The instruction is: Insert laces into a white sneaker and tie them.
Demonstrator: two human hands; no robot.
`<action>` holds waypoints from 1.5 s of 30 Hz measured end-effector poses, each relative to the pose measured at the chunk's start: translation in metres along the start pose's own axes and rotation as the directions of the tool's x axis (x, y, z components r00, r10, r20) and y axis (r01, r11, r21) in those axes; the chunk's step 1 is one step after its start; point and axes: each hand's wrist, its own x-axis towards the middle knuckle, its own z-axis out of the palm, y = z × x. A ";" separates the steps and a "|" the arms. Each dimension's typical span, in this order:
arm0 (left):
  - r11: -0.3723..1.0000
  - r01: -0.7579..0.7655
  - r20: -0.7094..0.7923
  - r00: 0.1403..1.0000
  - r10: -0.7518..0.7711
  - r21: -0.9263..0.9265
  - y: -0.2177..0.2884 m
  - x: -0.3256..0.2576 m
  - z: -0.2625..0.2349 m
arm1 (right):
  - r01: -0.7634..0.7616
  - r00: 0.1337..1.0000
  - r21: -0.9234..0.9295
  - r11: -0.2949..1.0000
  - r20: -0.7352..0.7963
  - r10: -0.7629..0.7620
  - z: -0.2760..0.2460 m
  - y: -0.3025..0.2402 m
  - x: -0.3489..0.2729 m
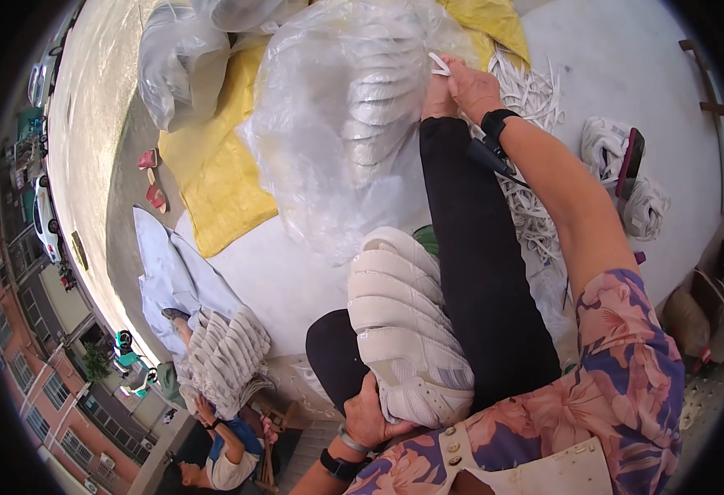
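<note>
Nested pale shoe uppers (407, 318) form a curved stack in the lower centre of the frame, lying on the person's lap beside the black trouser leg (481, 272). Its long axis runs mostly up and down the frame, leaning slightly so that the upper end sits left of the lower one. The narrower, rounded end points toward the top of the frame; the broad end, with its side panels showing, points toward the lower edge. Overlapping curved edges cross the axis like ribs.

The left hand (372, 415) grasps the broad end at its lower left, thumb along the bottom, the other fingers partly hidden. The right hand (473, 87), at upper centre-right beside the bare skin below the trouser hem, has its fingers curled in around a white lace (439, 64); their exact grip is hard to make out.

A clear plastic bag (304, 124) with more stacked uppers fills the upper centre, near a yellow sack (213, 177) at upper left. Loose white laces (535, 95) lie right of the right hand. At lower left, a co-worker's hand (205, 410) touches another stack of uppers (228, 355).
</note>
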 end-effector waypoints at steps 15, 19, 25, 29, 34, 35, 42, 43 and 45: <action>0.997 -0.057 -0.090 0.995 0.052 -0.054 -0.006 -0.002 0.012 | -0.599 0.738 0.302 0.742 -0.151 0.658 -0.071 0.189 -0.046; 0.993 -0.084 -0.108 0.991 0.075 -0.085 -0.011 0.000 0.017 | -0.434 0.881 0.328 0.839 -0.040 0.471 -0.112 0.235 -0.062; 0.990 -0.108 -0.150 0.984 0.093 -0.092 -0.010 -0.006 0.021 | -0.664 0.734 0.595 0.453 0.636 0.238 -0.159 0.117 -0.180; 0.988 -0.129 -0.164 0.980 0.113 -0.089 -0.017 -0.007 0.024 | -0.628 0.771 0.549 0.551 0.535 0.345 -0.146 0.117 -0.229; 0.983 -0.131 -0.174 0.979 0.108 -0.126 -0.011 -0.005 0.024 | -0.413 0.855 0.160 0.897 0.407 0.321 -0.081 0.138 -0.275; 0.985 -0.120 -0.171 0.980 0.098 -0.124 -0.009 -0.006 0.024 | -0.310 0.911 0.074 0.948 0.309 0.273 -0.072 0.134 -0.278; 0.989 -0.131 -0.175 0.978 0.116 -0.075 -0.004 -0.006 0.025 | -0.172 0.924 -0.240 0.955 0.298 0.241 -0.040 0.123 -0.274; 0.989 -0.126 -0.186 0.976 0.111 -0.071 -0.005 -0.007 0.025 | -0.163 0.905 -0.266 0.950 0.343 0.252 -0.038 0.124 -0.273; 0.987 -0.144 -0.201 0.971 0.128 -0.069 -0.007 -0.007 0.025 | -0.132 0.902 -0.261 0.956 0.368 0.225 -0.034 0.121 -0.277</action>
